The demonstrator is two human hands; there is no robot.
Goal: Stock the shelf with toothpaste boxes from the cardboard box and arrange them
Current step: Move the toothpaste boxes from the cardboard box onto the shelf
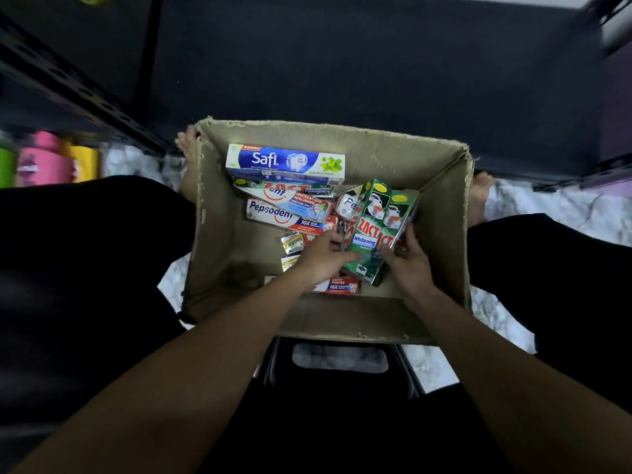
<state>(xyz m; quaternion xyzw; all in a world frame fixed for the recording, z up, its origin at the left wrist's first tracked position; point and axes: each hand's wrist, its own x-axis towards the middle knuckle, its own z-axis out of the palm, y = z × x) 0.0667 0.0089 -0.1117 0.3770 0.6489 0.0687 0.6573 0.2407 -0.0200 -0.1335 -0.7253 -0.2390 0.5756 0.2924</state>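
Note:
An open cardboard box [219,268] sits on the floor between my legs, holding several toothpaste boxes. A blue Safi box [284,160] lies at its far side, with white and red Pepsodent boxes [273,213] below it. Both hands are inside the carton. My right hand [407,261] and my left hand [321,256] together grip a bundle of green Zact Whitening boxes [372,227], tilted up at the right side. Small yellow packs [292,242] lie by my left wrist, and a red box end [342,285] shows under my hands.
The dark shelf [342,63] stands just beyond the carton, with its perforated metal frame [68,87] at the left. Pink, green and yellow containers [44,159] stand at the far left. My bare feet flank the carton on a marble-patterned floor [547,206].

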